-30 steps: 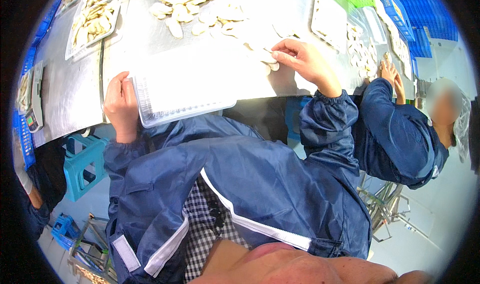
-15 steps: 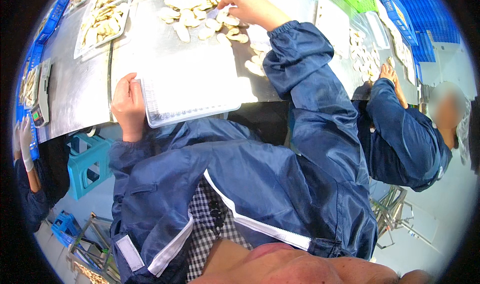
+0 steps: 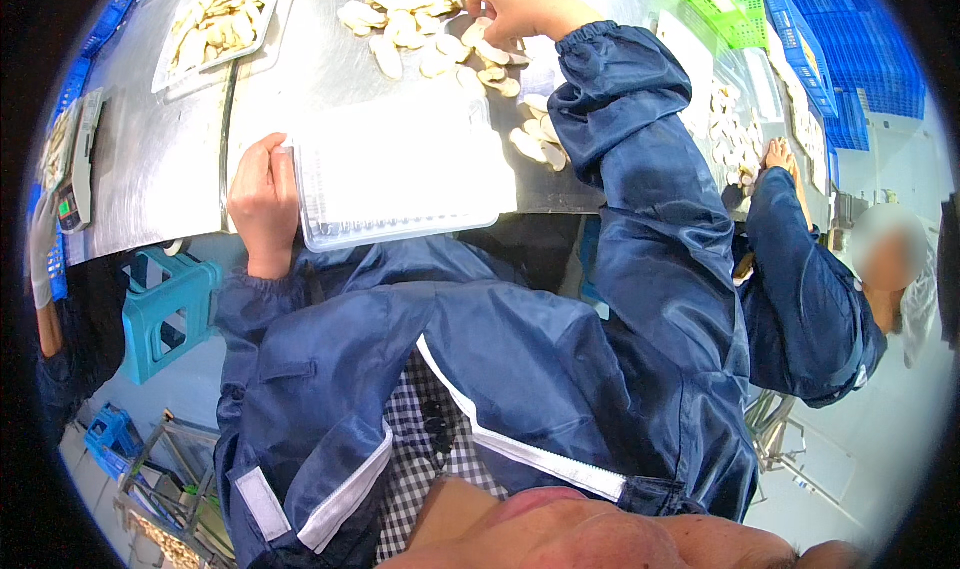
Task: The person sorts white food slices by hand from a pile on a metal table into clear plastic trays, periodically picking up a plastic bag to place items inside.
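My left hand (image 3: 265, 204) grips the left edge of a shallow, clear plastic tray (image 3: 400, 231), thumb on top. The tray lies at the table's front edge, tilted slightly, its inside washed out by glare. Further off, my right hand (image 3: 525, 11) reaches over a loose pile of pale oval slices (image 3: 405, 27) that look like sliced mushroom. Its fingers are bent down among the slices at the pile's right side; what they hold, if anything, is hidden. More slices (image 3: 540, 134) lie nearer, beside my right sleeve.
A filled tray of slices (image 3: 225, 29) stands at the far left, near a scale (image 3: 80, 169). At right are a green basket (image 3: 725, 4), stacked blue crates (image 3: 870, 39) and a co-worker's hand (image 3: 780, 156) by more slices. A teal stool (image 3: 165, 309) stands below the table.
The whole view has shifted a little, so the table appears further right. My right hand stays at the pile, its fingers bent lower among the slices. My left hand keeps the tray.
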Demonstrator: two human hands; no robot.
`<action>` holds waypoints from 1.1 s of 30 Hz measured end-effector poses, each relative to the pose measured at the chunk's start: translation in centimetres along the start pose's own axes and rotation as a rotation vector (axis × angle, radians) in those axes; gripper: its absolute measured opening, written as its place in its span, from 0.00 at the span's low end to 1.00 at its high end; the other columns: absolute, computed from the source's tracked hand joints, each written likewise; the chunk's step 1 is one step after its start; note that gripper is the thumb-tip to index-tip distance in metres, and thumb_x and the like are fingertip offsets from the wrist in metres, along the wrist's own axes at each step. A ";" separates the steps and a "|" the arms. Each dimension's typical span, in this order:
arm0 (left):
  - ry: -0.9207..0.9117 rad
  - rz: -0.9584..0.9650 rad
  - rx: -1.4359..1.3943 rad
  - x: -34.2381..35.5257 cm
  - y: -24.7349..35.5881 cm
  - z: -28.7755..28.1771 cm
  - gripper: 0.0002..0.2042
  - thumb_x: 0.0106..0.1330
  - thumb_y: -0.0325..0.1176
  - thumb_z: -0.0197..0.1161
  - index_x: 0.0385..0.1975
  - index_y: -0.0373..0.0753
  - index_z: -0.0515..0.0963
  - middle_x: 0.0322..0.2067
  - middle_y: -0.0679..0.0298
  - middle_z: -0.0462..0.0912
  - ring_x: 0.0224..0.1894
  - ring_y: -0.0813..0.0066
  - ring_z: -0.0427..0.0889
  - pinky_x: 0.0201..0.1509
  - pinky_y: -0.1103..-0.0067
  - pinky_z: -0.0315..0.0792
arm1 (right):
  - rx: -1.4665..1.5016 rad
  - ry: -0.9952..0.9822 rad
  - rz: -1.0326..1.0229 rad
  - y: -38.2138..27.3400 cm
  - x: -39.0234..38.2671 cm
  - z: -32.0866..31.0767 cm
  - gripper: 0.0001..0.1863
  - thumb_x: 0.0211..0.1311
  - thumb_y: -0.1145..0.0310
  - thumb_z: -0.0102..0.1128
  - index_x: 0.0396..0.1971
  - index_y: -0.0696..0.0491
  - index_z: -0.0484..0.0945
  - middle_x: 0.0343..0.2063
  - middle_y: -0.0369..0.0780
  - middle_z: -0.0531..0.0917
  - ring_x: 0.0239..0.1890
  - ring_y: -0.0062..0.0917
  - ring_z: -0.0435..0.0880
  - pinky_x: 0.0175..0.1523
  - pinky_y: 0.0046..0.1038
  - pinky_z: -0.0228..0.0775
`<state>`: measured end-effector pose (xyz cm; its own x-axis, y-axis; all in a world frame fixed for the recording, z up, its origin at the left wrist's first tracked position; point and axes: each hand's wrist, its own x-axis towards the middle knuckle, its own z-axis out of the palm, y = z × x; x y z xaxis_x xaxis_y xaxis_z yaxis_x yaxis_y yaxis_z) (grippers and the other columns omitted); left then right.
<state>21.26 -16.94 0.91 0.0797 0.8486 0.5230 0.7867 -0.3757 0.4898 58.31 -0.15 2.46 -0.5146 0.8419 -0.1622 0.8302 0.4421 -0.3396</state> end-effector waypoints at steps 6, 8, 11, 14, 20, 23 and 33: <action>-0.021 -0.030 -0.032 0.0 -0.1 -0.2 0.08 0.69 0.24 0.55 0.39 0.32 0.82 0.36 0.52 0.85 0.35 0.57 0.84 0.40 0.71 0.77 | 0.005 -0.140 0.115 -1.9 0.2 -1.3 0.19 0.43 0.68 0.71 0.39 0.52 0.77 0.28 0.41 0.81 0.32 0.31 0.81 0.35 0.32 0.72; -0.018 -0.030 -0.034 -0.1 -0.3 -0.1 0.08 0.69 0.24 0.55 0.39 0.32 0.82 0.36 0.52 0.85 0.35 0.57 0.85 0.40 0.71 0.77 | -0.087 -0.203 0.153 -1.9 0.6 -1.6 0.22 0.39 0.58 0.74 0.35 0.51 0.76 0.29 0.40 0.83 0.35 0.33 0.83 0.37 0.33 0.72; -0.003 -0.008 -0.031 -0.2 -0.8 0.0 0.07 0.68 0.24 0.56 0.38 0.32 0.82 0.35 0.52 0.85 0.34 0.57 0.84 0.39 0.70 0.77 | -0.040 -0.129 0.119 -1.9 0.4 -0.9 0.21 0.43 0.60 0.73 0.37 0.52 0.79 0.29 0.39 0.83 0.34 0.29 0.82 0.38 0.32 0.72; 0.021 0.010 -0.084 0.4 0.2 0.9 0.07 0.67 0.24 0.57 0.38 0.32 0.82 0.34 0.52 0.85 0.33 0.56 0.84 0.37 0.70 0.77 | 0.204 -0.007 -0.094 2.8 -2.2 -2.1 0.17 0.51 0.64 0.71 0.38 0.55 0.78 0.26 0.35 0.78 0.29 0.23 0.75 0.35 0.27 0.68; -0.028 -0.051 -0.133 -0.3 -0.4 -0.7 0.08 0.66 0.24 0.59 0.43 0.34 0.82 0.30 0.56 0.83 0.27 0.64 0.81 0.33 0.73 0.74 | 0.410 0.179 0.237 -2.5 -12.7 -3.1 0.13 0.64 0.65 0.69 0.40 0.59 0.82 0.29 0.31 0.81 0.33 0.13 0.77 0.39 0.19 0.71; -0.095 -0.055 -0.178 -0.2 -0.2 -1.3 0.11 0.65 0.24 0.62 0.46 0.35 0.81 0.26 0.59 0.80 0.23 0.69 0.76 0.29 0.75 0.71 | 0.644 0.105 0.450 -6.0 -18.0 -2.2 0.10 0.66 0.70 0.66 0.43 0.57 0.80 0.34 0.31 0.83 0.36 0.11 0.78 0.43 0.16 0.72; -0.197 -0.067 -0.330 0.0 -0.8 -1.0 0.14 0.59 0.21 0.61 0.46 0.37 0.82 0.20 0.64 0.72 0.20 0.78 0.69 0.26 0.79 0.66 | 0.161 0.376 -0.001 -14.4 -7.3 -0.4 0.15 0.63 0.59 0.64 0.34 0.58 0.84 0.26 0.46 0.84 0.29 0.37 0.84 0.37 0.33 0.74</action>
<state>20.03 -17.05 1.20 0.1759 0.9185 0.3543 0.5576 -0.3895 0.7330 50.16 -12.58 8.88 -0.3761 0.9093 0.1783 0.7703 0.4138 -0.4852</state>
